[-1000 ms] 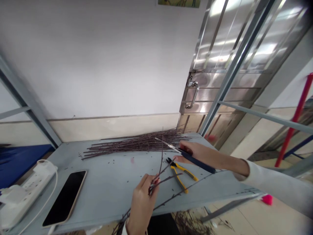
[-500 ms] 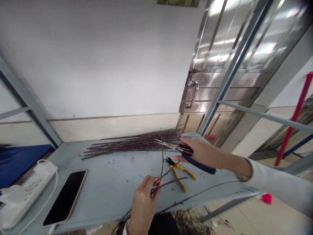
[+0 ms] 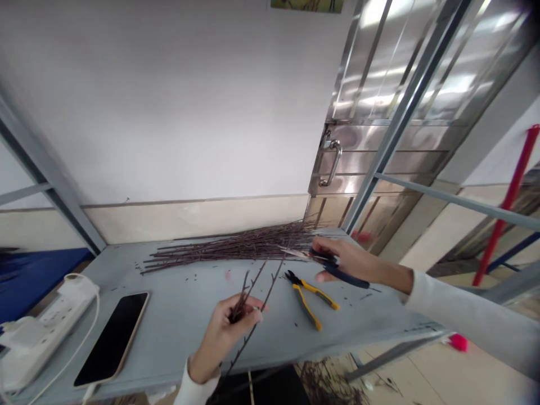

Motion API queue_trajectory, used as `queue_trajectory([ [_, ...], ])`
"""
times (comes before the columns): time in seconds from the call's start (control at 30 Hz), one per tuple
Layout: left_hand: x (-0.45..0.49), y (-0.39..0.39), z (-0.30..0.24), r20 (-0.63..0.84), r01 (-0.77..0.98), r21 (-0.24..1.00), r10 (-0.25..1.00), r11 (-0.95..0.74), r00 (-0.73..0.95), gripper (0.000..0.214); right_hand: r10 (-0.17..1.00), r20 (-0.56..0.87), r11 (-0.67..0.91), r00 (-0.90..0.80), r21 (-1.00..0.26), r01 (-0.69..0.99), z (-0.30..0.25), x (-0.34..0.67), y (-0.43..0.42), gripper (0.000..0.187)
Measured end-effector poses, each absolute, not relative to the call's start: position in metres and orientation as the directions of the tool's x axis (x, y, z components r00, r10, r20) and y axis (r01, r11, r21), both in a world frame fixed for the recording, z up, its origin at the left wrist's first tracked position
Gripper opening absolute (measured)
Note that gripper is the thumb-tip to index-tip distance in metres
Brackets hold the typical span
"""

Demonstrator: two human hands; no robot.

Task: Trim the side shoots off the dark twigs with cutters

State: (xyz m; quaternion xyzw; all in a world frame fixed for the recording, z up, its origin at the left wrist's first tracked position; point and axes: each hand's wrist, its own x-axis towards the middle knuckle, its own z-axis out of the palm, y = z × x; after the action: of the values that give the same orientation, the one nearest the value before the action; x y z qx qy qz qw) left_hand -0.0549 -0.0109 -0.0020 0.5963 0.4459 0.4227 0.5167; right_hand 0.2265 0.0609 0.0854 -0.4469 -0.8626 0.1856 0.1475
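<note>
My left hand is closed around a few thin brown twigs over the front of the table. One longer twig passes by its thumb and slants up toward the scissors. In my right hand is a pair of scissors with dark handles, its blades pointing left near that twig's upper end. Whether the blades touch the twig I cannot tell. Yellow-and-black pliers lie with handles apart on the table between the hands. Behind them rests a long pile of twigs.
The grey table carries a phone and a white power strip with a cable on the left. Metal posts rise at its corners. Cut twigs lie on the floor below the front edge.
My left hand has moved left and turned, with its twigs now pointing up. My right hand and the scissors have shifted slightly right. The long twig along the table's front right is gone from there.
</note>
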Motion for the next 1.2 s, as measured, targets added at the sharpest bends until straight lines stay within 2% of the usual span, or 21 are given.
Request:
queue_trajectory([
  [0.17,-0.054,0.000,-0.002,-0.042,-0.044,0.997,0.932,0.062,0.361,0.027,0.779,0.131,0.581,-0.613,-0.517,0.628,0.081,0.215,0.063,0.050],
  [0.33,-0.048,0.011,-0.009,-0.109,-0.106,0.981,0.920,0.159,0.376,0.028,0.809,0.232,0.580,-0.540,-0.470,0.666,0.079,0.205,0.067,0.050],
  [0.53,-0.046,0.014,-0.014,-0.116,-0.115,0.978,0.918,0.171,0.380,0.030,0.801,0.321,0.598,-0.505,-0.447,0.665,0.056,0.213,0.078,0.048],
  [0.63,-0.044,0.013,-0.012,-0.059,-0.041,0.996,0.947,0.075,0.317,0.031,0.822,0.292,0.570,-0.490,-0.452,0.687,0.055,0.213,0.076,0.047],
  [0.73,-0.038,0.012,-0.011,0.071,0.081,0.993,0.974,-0.091,0.214,0.028,0.852,0.198,0.520,-0.484,-0.426,0.740,0.061,0.211,0.070,0.044],
  [0.83,-0.027,0.009,-0.015,0.212,0.253,0.941,0.974,-0.225,0.079,0.021,0.868,0.112,0.485,-0.485,-0.408,0.774,0.065,0.210,0.069,0.039],
  [0.93,-0.010,0.004,-0.025,0.374,0.394,0.852,0.927,-0.344,0.001,0.019,0.865,0.088,0.484,-0.495,-0.409,0.773,0.063,0.210,0.075,0.037],
  [1.03,0.005,-0.001,-0.037,0.457,0.519,0.768,0.889,-0.377,-0.031,0.018,0.861,0.050,0.481,-0.506,-0.404,0.778,0.061,0.208,0.086,0.040],
  [1.2,0.014,-0.002,-0.049,0.486,0.651,0.669,0.874,-0.359,-0.017,0.015,0.886,0.022,0.437,-0.462,-0.368,0.821,0.066,0.205,0.100,0.048],
])
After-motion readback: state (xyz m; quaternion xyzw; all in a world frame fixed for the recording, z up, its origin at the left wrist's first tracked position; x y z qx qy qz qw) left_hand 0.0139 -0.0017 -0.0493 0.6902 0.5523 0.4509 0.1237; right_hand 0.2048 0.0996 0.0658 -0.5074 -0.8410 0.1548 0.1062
